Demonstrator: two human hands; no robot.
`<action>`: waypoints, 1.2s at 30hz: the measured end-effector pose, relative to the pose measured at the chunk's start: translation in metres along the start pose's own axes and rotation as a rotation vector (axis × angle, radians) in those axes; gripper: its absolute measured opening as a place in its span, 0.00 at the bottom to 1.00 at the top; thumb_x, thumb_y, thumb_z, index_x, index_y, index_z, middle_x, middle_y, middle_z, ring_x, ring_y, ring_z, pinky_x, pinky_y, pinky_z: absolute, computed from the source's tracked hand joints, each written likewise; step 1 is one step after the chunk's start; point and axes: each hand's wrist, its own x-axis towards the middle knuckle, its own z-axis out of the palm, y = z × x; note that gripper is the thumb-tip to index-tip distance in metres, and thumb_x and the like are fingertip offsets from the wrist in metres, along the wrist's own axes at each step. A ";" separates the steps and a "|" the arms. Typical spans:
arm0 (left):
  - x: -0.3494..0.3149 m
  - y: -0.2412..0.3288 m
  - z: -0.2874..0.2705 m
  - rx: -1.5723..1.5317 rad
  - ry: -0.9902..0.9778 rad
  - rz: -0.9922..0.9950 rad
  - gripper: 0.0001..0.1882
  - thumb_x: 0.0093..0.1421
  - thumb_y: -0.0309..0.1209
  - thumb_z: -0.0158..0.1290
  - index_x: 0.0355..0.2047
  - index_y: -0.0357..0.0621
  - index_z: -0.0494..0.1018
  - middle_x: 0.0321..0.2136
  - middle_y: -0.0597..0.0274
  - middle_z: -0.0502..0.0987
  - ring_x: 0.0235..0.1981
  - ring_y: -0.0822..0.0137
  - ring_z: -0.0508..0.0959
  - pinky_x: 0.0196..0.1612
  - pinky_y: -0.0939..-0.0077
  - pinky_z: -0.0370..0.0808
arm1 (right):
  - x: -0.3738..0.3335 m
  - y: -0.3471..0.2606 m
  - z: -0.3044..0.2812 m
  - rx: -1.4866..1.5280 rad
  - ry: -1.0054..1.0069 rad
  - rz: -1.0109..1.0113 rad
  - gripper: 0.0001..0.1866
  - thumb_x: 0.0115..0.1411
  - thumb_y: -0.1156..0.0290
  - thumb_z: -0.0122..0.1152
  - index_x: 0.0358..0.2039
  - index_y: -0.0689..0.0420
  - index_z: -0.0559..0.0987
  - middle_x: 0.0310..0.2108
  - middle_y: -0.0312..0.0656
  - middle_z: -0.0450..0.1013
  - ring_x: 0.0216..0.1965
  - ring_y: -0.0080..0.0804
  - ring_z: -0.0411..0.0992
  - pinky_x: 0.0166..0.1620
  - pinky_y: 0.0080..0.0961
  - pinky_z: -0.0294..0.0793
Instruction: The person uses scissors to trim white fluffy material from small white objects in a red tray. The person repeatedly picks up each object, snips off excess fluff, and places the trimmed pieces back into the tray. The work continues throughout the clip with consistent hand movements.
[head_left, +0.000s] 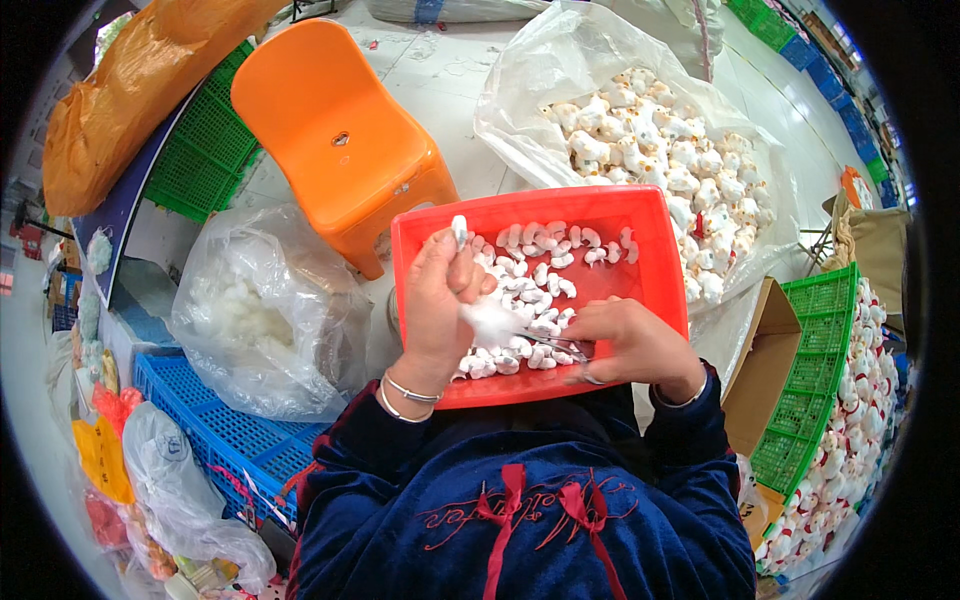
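My left hand [440, 290] is closed around a tuft of white fibre stuffing [492, 320], which sticks out below the fingers. A small white plush piece [459, 228] with a grey patch pokes up between thumb and forefinger. My right hand [635, 340] grips a slim metal scissor-like tool [555, 343]; its tips point left and reach the stuffing. I cannot tell whether it is scissors or forceps. Both hands are over a red plastic bin [610, 203], where many small curved white plush pieces [540, 290] lie loose.
Beyond the bin, a large clear bag [520, 110] holds white stuffed plush parts [650, 140]. An orange plastic chair [340, 130] stands ahead left. Left of the bin are a clear bag of stuffing [250, 310] and a blue crate [255, 450]. At right are a cardboard box [760, 350] and a green crate [810, 370].
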 end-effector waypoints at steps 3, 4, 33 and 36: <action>0.007 0.011 -0.024 -0.002 -0.083 0.008 0.10 0.71 0.34 0.49 0.35 0.42 0.73 0.17 0.78 0.62 0.16 0.81 0.59 0.22 0.84 0.63 | -0.019 -0.005 -0.018 0.195 0.124 0.104 0.21 0.46 0.71 0.80 0.41 0.63 0.83 0.29 0.44 0.77 0.32 0.36 0.75 0.37 0.30 0.73; 0.006 0.015 -0.022 0.171 -0.056 -0.019 0.10 0.71 0.34 0.51 0.35 0.41 0.74 0.18 0.77 0.65 0.17 0.82 0.60 0.22 0.85 0.63 | -0.026 -0.006 -0.022 0.201 0.191 0.148 0.22 0.45 0.72 0.80 0.41 0.63 0.83 0.28 0.44 0.77 0.32 0.36 0.75 0.37 0.29 0.73; -0.014 0.021 0.004 0.889 -0.242 -0.025 0.05 0.64 0.26 0.61 0.36 0.37 0.82 0.28 0.73 0.79 0.27 0.85 0.73 0.31 0.89 0.69 | -0.021 -0.029 -0.022 -0.408 0.115 0.301 0.19 0.47 0.65 0.73 0.40 0.56 0.84 0.31 0.40 0.76 0.38 0.40 0.74 0.42 0.36 0.68; -0.017 0.026 0.006 1.016 -0.282 0.131 0.05 0.63 0.25 0.60 0.35 0.35 0.82 0.28 0.72 0.80 0.29 0.82 0.76 0.33 0.86 0.72 | -0.021 -0.028 -0.020 -0.374 0.101 0.303 0.19 0.47 0.65 0.73 0.40 0.56 0.84 0.30 0.39 0.76 0.37 0.40 0.74 0.42 0.36 0.68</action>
